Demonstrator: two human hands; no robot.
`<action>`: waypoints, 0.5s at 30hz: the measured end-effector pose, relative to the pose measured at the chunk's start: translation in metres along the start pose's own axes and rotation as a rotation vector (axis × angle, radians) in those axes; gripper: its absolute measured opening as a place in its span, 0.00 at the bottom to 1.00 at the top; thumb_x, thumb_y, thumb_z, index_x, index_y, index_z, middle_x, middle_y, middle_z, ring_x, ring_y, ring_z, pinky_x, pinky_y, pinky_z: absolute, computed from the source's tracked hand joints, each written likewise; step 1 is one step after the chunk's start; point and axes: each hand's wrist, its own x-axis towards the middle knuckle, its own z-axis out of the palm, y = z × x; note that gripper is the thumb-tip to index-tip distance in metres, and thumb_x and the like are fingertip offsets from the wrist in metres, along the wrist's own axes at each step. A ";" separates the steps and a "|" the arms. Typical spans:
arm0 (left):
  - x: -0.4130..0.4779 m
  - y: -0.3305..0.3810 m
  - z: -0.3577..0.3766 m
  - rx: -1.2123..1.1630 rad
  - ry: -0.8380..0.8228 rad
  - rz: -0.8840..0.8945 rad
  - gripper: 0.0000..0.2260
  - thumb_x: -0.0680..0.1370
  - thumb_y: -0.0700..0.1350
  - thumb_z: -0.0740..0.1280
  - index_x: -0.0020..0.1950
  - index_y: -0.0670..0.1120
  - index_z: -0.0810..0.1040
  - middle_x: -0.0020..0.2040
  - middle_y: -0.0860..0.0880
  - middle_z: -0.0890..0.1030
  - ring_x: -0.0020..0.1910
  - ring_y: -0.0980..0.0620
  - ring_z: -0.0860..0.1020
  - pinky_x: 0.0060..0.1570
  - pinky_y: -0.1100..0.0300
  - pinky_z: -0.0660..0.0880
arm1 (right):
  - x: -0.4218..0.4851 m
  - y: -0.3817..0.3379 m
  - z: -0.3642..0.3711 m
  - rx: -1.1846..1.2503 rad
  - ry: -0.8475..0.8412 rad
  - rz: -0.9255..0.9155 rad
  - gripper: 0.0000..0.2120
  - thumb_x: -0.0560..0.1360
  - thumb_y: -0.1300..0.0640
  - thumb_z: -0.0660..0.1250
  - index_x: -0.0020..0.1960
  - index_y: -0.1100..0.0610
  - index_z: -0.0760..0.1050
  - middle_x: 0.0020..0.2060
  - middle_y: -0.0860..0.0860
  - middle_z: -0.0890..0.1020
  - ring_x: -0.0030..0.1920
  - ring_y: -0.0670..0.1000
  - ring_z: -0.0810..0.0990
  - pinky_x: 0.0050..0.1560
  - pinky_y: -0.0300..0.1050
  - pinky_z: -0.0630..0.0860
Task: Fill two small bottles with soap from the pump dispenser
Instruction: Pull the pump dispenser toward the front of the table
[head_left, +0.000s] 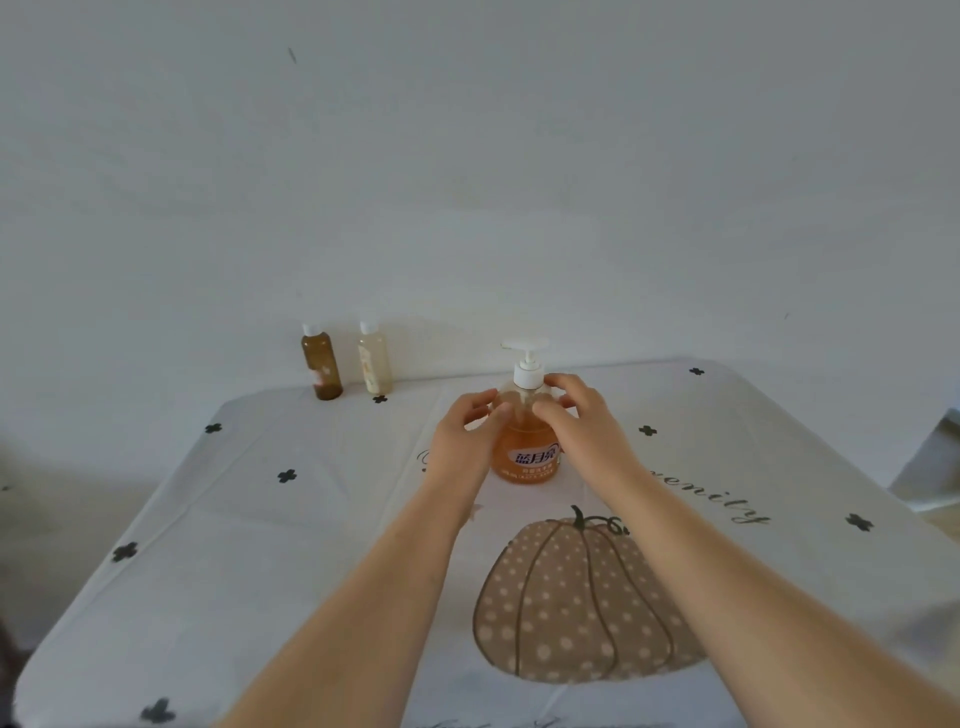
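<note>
The soap pump bottle stands in the middle of the table. Your left hand and right hand wrap around its sides, fingers curled on it. Two small bottles, brown and pale, stand by the wall.

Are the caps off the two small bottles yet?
No, the brown bottle and the pale bottle both stand capped in white by the wall.
</note>
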 end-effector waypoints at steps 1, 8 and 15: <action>-0.003 -0.001 0.000 -0.008 -0.002 -0.003 0.13 0.80 0.51 0.68 0.65 0.53 0.77 0.61 0.52 0.80 0.58 0.53 0.79 0.59 0.53 0.77 | -0.003 0.000 0.001 -0.002 0.006 -0.003 0.16 0.80 0.46 0.64 0.67 0.42 0.71 0.62 0.48 0.72 0.54 0.44 0.76 0.50 0.44 0.73; -0.018 -0.006 -0.002 -0.054 -0.021 -0.017 0.11 0.78 0.51 0.70 0.60 0.54 0.79 0.58 0.51 0.83 0.56 0.53 0.81 0.60 0.51 0.78 | -0.021 0.000 -0.001 -0.013 0.038 0.010 0.17 0.80 0.48 0.64 0.69 0.42 0.70 0.61 0.48 0.72 0.51 0.41 0.75 0.44 0.40 0.70; -0.025 -0.003 -0.004 -0.082 -0.052 -0.028 0.12 0.79 0.51 0.69 0.62 0.54 0.78 0.59 0.51 0.82 0.56 0.54 0.81 0.54 0.59 0.77 | -0.030 -0.002 0.000 0.000 0.049 0.025 0.17 0.80 0.49 0.64 0.69 0.42 0.70 0.61 0.48 0.73 0.51 0.39 0.74 0.42 0.38 0.68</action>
